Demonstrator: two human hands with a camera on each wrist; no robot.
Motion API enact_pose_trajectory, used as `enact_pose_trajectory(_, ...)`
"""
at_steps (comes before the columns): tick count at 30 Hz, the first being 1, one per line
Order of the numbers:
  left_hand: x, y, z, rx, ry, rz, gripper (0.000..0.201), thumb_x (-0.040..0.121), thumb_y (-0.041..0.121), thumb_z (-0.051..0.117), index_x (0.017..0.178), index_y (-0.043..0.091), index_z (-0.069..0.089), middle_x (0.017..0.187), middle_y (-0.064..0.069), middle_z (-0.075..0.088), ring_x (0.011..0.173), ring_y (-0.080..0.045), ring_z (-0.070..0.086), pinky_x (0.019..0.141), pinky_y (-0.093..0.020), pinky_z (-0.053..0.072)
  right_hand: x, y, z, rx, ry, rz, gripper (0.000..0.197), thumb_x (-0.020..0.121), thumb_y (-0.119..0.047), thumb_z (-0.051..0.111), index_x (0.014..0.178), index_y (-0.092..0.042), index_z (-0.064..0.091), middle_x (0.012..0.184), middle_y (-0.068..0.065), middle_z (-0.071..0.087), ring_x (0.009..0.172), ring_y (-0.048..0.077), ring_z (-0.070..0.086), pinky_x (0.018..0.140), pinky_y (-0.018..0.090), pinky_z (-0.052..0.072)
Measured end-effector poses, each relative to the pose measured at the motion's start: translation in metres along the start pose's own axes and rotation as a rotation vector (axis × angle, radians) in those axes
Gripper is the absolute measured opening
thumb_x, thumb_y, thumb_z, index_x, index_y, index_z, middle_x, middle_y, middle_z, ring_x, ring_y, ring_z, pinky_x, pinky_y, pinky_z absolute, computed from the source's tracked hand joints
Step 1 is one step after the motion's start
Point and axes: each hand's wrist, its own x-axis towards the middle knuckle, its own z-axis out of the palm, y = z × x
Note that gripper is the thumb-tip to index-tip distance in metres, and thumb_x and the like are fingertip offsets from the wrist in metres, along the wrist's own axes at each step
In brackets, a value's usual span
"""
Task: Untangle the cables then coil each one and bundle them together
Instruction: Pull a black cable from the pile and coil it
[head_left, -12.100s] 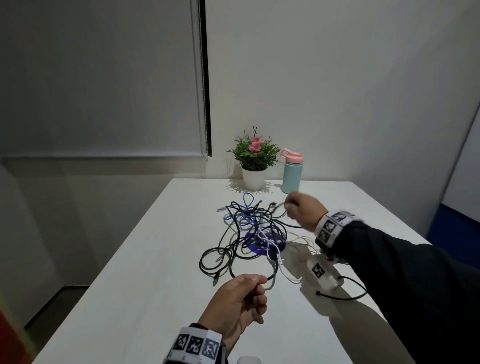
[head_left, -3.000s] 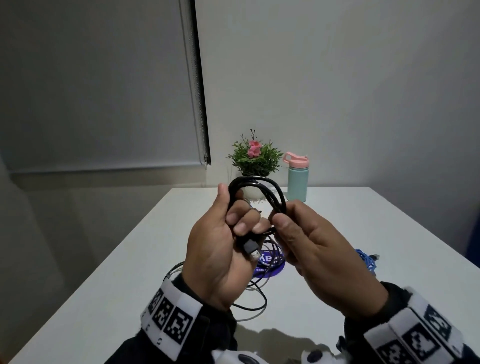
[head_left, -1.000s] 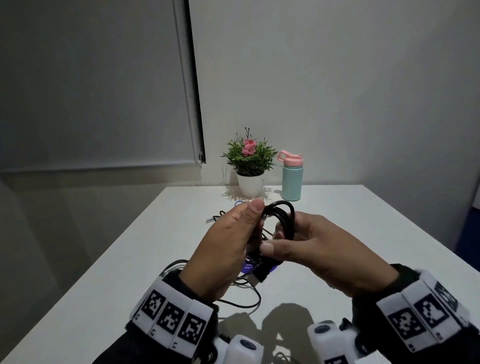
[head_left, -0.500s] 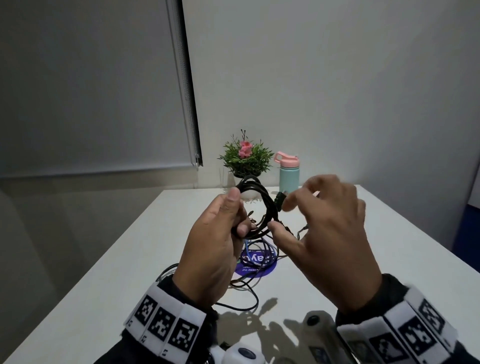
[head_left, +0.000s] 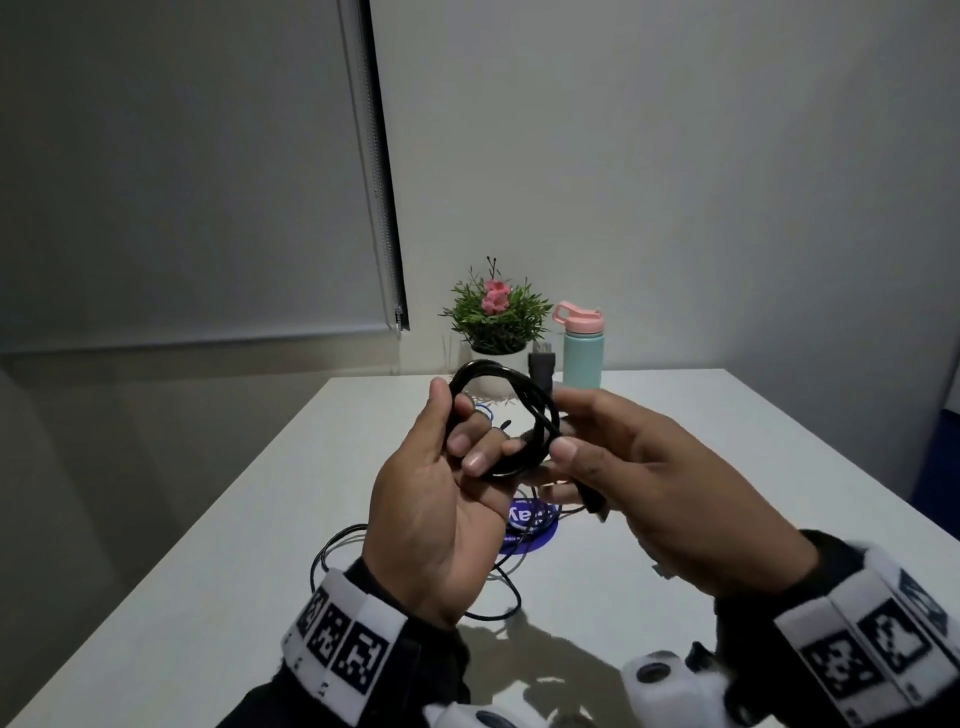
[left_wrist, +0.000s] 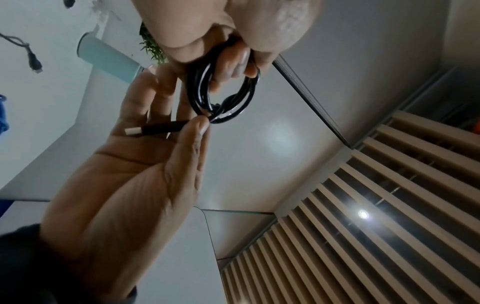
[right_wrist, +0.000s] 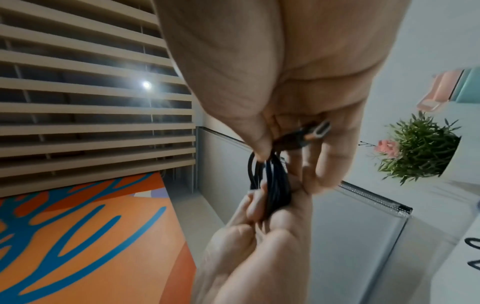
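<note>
I hold a coiled black cable (head_left: 501, 415) up over the table. My left hand (head_left: 454, 431) grips the coil's left side, thumb on the outside and fingers through the ring. My right hand (head_left: 566, 426) pinches the cable at the coil's right side, and one plug end (head_left: 592, 501) pokes out under its thumb. In the left wrist view that plug (left_wrist: 158, 130) lies across the right hand's fingers beside the coil (left_wrist: 223, 96). A second plug (head_left: 541, 364) stands up behind the coil. The right wrist view shows the coil (right_wrist: 275, 185) edge-on in my left hand.
More cables lie on the white table (head_left: 727, 467) under my hands: loose black loops (head_left: 332, 561) over a blue round sticker (head_left: 530, 522). A potted plant (head_left: 496, 317) and a teal bottle (head_left: 582, 345) stand at the far edge.
My right hand has come down from the top of the coil to its right side, its fingers less spread. One plug now sticks up behind the coil. The left hand keeps its grip.
</note>
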Motion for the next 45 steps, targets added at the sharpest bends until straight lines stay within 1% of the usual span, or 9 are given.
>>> enact_pose_trajectory(2, -0.001, 0.002, 0.002, 0.063, -0.034, 0.000, 0.029, 0.103, 0.036, 0.050, 0.085, 0.013, 0.055, 0.065, 0.003, 0.032, 0.055, -0.012, 0.038, 0.076, -0.030, 0.051, 0.001, 0.004, 0.007, -0.022, 0.035, -0.102, 0.037, 0.101, -0.007, 0.047, 0.133, -0.024, 0.056, 0.113, 0.003, 0.072, 0.101, 0.017, 0.070, 0.080, 0.025, 0.055)
enact_pose_trajectory(5, -0.003, 0.003, 0.007, 0.162, -0.024, 0.009, 0.027, 0.102, 0.036, 0.050, 0.087, 0.013, 0.053, 0.067, 0.001, 0.035, 0.058, -0.013, 0.043, 0.086, -0.035, 0.050, 0.004, 0.010, 0.012, 0.118, 0.142, -0.126, 0.037, 0.099, -0.002, 0.047, 0.129, -0.021, 0.058, 0.108, 0.004, 0.073, 0.094, 0.005, 0.067, 0.074, 0.013, 0.049)
enact_pose_trajectory(10, -0.002, 0.009, 0.008, 0.230, 0.009, -0.006, 0.027, 0.100, 0.035, 0.053, 0.089, 0.010, 0.055, 0.065, 0.000, 0.038, 0.059, -0.014, 0.046, 0.087, -0.037, 0.056, 0.007, 0.019, 0.012, 0.545, 0.034, -0.060, 0.041, 0.090, -0.005, 0.061, 0.130, -0.013, 0.056, 0.105, 0.012, 0.064, 0.094, 0.014, 0.062, 0.068, 0.021, 0.047)
enact_pose_trajectory(19, 0.007, 0.017, -0.005, 0.599, 0.005, -0.004, 0.028, 0.105, 0.023, 0.046, 0.109, 0.002, 0.064, 0.080, -0.010, 0.065, 0.080, -0.023, 0.070, 0.084, -0.048, 0.060, 0.012, 0.030, 0.001, 0.342, 0.103, -0.060, 0.037, 0.090, -0.008, 0.063, 0.127, -0.015, 0.062, 0.093, 0.006, 0.069, 0.081, 0.009, 0.065, 0.067, 0.019, 0.046)
enact_pose_trajectory(25, 0.015, 0.012, -0.023, 0.825, 0.020, -0.170, 0.025, 0.103, 0.022, 0.052, 0.112, 0.007, 0.068, 0.100, -0.011, 0.076, 0.092, -0.021, 0.073, 0.086, -0.041, 0.057, 0.016, 0.034, -0.021, -0.109, 0.261, 0.036, 0.031, 0.094, -0.009, 0.062, 0.124, -0.016, 0.066, 0.086, -0.004, 0.073, 0.063, -0.004, 0.061, 0.059, 0.007, 0.043)
enact_pose_trajectory(30, 0.017, 0.018, -0.043, 0.966, 0.116, -0.146, 0.018, 0.099, 0.017, 0.059, 0.107, 0.004, 0.068, 0.086, -0.004, 0.072, 0.085, -0.018, 0.070, 0.079, -0.031, 0.057, 0.011, 0.057, -0.075, -0.524, 0.298, 0.272, 0.019, 0.093, -0.016, 0.062, 0.108, -0.021, 0.072, 0.084, 0.002, 0.074, 0.071, 0.015, 0.066, 0.069, 0.031, 0.054)
enact_pose_trajectory(38, -0.015, 0.014, -0.076, 0.980, 0.093, -0.247, 0.013, 0.100, 0.017, 0.059, 0.096, 0.008, 0.067, 0.082, -0.004, 0.069, 0.073, -0.017, 0.067, 0.076, -0.032, 0.058, 0.023, 0.082, -0.119, -1.025, 0.169, 0.507, 0.024, 0.095, -0.022, 0.057, 0.105, -0.006, 0.073, 0.093, 0.014, 0.072, 0.086, 0.029, 0.065, 0.077, 0.033, 0.050)
enact_pose_trajectory(42, -0.020, 0.017, -0.089, 0.935, 0.095, -0.251, 0.014, 0.101, 0.018, 0.058, 0.098, 0.008, 0.068, 0.083, -0.004, 0.069, 0.079, -0.019, 0.068, 0.076, -0.032, 0.059, 0.021, 0.067, -0.101, -1.250, 0.134, 0.420, 0.052, 0.097, -0.037, 0.055, 0.142, -0.012, 0.048, 0.143, 0.014, 0.049, 0.129, 0.031, 0.048, 0.105, 0.037, 0.039)
enact_pose_trajectory(45, -0.023, 0.015, -0.098, 0.917, 0.095, -0.295, 0.014, 0.101, 0.019, 0.058, 0.096, 0.010, 0.068, 0.082, -0.003, 0.071, 0.079, -0.018, 0.069, 0.071, -0.029, 0.059, -0.001, 0.041, -0.066, -1.227, -0.101, 0.217, 0.025, 0.093, -0.033, 0.060, 0.113, -0.021, 0.069, 0.109, 0.003, 0.067, 0.100, 0.021, 0.062, 0.089, 0.033, 0.045)
